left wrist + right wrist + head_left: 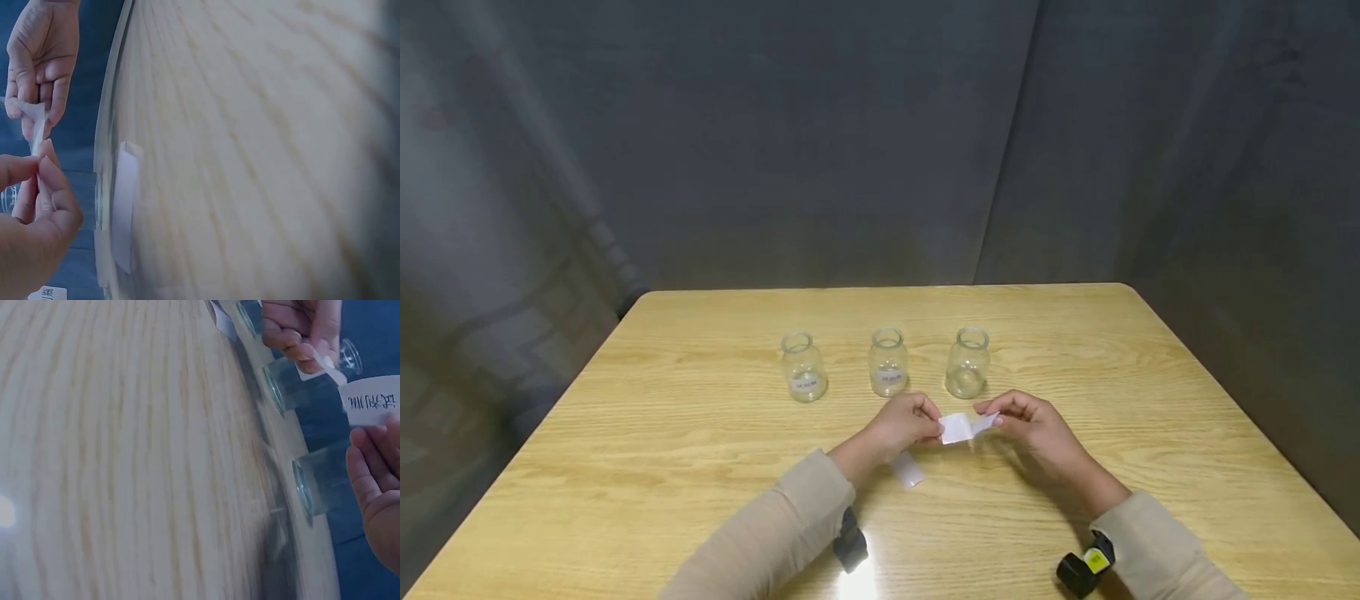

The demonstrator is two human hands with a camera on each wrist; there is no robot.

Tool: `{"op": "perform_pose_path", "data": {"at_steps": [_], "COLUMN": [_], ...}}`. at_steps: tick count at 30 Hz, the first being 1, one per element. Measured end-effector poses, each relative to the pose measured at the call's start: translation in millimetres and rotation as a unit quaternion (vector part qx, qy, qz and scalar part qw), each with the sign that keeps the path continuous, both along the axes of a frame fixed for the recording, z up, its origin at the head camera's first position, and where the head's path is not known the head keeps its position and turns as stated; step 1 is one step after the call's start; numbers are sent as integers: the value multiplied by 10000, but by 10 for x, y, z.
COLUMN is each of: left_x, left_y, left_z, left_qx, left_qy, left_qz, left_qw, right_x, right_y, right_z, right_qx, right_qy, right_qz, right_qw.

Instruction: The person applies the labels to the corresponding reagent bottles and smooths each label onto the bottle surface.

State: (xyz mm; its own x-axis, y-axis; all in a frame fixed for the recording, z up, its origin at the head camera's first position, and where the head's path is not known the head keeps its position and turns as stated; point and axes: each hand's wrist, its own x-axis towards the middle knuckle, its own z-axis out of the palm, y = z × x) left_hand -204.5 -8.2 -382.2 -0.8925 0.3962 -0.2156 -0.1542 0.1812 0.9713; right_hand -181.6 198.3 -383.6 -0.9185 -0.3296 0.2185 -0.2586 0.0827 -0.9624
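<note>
Over the table in the head view, my left hand [908, 421] pinches a white backing slip [956, 428] between thumb and fingertips. Facing it, my right hand [1036, 429] pinches a white label [985, 423] by its edge. The right wrist view shows dark printed characters on this label [374, 403], which meets the slip at a narrow bent strip. Behind the hands stand three clear glass jars in a row. White labels are on the left jar [803, 365] and the middle jar [888, 360]; the right jar [967, 360] shows bare glass.
Another white paper slip [907, 471] lies on the wooden table [625, 467] just below my left hand. Black devices are worn at the left cuff [850, 542] and the right cuff [1078, 573]. A dark curtain [820, 150] hangs behind the table.
</note>
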Motion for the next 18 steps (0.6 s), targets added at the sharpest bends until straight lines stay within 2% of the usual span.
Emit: {"op": "perform_pose_path", "data": {"at_steps": [6,12,18], "left_x": [17,42,55], "left_y": [20,56,101], "left_z": [-11,21,22], "left_qx": [-123,-198,-142], "left_qy": [-48,-68,-28], "left_qz": [-317,-798,-899], "left_qw": [9994,9966,9958], "right_x": [-16,-33,-55], "right_y": [55,51,40], "right_z": [29,43,63], "right_qx": [-281,-125,-131], "right_qy": [-133,-220,-211], "right_qz": [-245,-325,-337], "right_qw": [9992,9992,9991]}}
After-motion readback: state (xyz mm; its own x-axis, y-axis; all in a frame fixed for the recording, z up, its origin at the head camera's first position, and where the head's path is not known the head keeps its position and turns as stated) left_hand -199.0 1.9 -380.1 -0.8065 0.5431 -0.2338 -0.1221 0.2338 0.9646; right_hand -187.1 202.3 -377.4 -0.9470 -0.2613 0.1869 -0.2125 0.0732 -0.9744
